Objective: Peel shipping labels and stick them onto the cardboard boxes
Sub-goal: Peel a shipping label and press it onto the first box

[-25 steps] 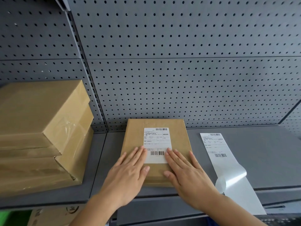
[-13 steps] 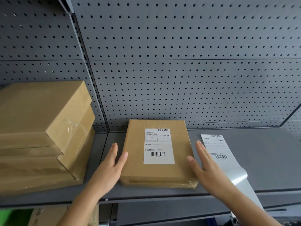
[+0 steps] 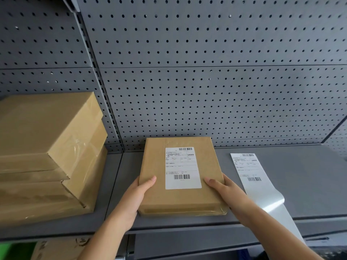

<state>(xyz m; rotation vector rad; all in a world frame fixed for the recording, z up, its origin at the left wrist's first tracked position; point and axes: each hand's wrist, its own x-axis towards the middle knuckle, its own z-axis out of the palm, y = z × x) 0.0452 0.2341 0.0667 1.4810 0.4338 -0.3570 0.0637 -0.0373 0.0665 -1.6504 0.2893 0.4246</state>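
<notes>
A flat cardboard box (image 3: 180, 197) lies on the grey shelf (image 3: 300, 184), with a white shipping label (image 3: 182, 167) stuck on its top face. My left hand (image 3: 137, 196) grips the box's left edge, thumb on top. My right hand (image 3: 227, 192) grips the right edge the same way. To the right a strip of labels (image 3: 249, 169) lies on the shelf, one printed label at its far end, and its bare glossy backing (image 3: 272, 201) curls over the shelf's front edge.
A stack of three taped cardboard boxes (image 3: 47, 156) fills the left part of the shelf. A grey pegboard wall (image 3: 206, 81) rises right behind the box. Another carton (image 3: 56, 248) shows below the shelf at lower left.
Both hands left the label, slid out to the box's sides, and now grip its left and right edges. The box's near end appears slightly raised.
</notes>
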